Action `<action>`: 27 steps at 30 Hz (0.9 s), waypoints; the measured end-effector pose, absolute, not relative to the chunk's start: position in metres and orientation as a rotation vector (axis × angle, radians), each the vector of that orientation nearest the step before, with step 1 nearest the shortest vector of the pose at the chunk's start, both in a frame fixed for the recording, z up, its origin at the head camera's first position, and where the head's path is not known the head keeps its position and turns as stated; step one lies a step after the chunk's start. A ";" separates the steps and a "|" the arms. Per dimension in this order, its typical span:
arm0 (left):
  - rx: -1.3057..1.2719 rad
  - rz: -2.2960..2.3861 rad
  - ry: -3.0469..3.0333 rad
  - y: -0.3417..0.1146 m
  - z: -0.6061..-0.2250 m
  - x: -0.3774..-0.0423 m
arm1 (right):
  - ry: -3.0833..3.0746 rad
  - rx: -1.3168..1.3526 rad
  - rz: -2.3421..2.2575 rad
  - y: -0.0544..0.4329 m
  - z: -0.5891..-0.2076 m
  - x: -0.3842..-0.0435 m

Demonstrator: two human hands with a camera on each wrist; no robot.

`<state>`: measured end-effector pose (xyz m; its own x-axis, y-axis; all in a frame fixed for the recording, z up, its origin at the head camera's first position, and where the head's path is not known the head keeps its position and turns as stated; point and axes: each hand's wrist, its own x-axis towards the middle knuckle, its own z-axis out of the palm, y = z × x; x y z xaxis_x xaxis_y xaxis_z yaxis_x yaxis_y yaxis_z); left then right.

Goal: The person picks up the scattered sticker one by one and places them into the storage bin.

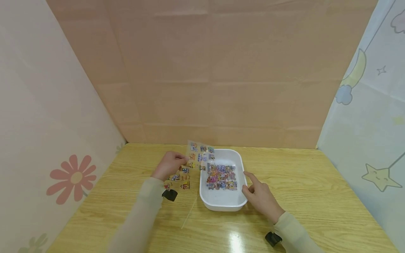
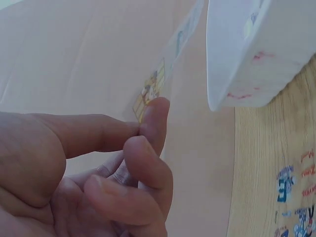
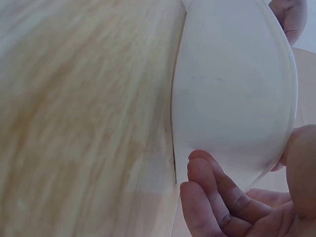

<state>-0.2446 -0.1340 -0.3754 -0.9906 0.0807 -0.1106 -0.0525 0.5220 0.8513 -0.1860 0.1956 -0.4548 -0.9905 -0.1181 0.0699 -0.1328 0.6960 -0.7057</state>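
Note:
My left hand [image 1: 171, 163] pinches the edge of a clear sticker sheet [image 1: 202, 157] between thumb and index finger, in the air by the left rim of a white plastic tub [image 1: 223, 201]. In the left wrist view, the sheet [image 2: 150, 91] appears nearly edge-on beyond the fingertips. Colourful printed stickers [image 1: 221, 177] lie in rows inside the tub. Another clear sheet with printed figures [image 1: 185, 185] lies on the table, partly under my left hand. My right hand [image 1: 261, 196] holds the tub's right side, thumb at the rim and fingers along the outer wall [image 3: 232, 89].
The wooden table [image 1: 300, 182] meets a brown paper backdrop [image 1: 209, 77] at its far edge. Patterned cloths, one with a flower [image 1: 76, 177] and one with a star [image 1: 381, 177], hang on either side. A thin pale strip [image 1: 189, 213] lies left of the tub.

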 end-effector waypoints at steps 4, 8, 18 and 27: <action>0.032 1.471 2.614 -0.123 -0.373 -0.246 | -2.872 0.226 1.213 0.196 -0.454 -0.186; 0.065 1.474 2.609 -0.111 -0.369 -0.247 | -2.872 0.234 1.218 0.196 -0.453 -0.187; 0.071 1.457 2.547 -0.086 -0.367 -0.250 | -2.882 0.220 1.242 0.194 -0.452 -0.185; 0.076 1.534 2.466 -0.064 -0.369 -0.252 | -2.881 0.225 1.228 0.195 -0.452 -0.184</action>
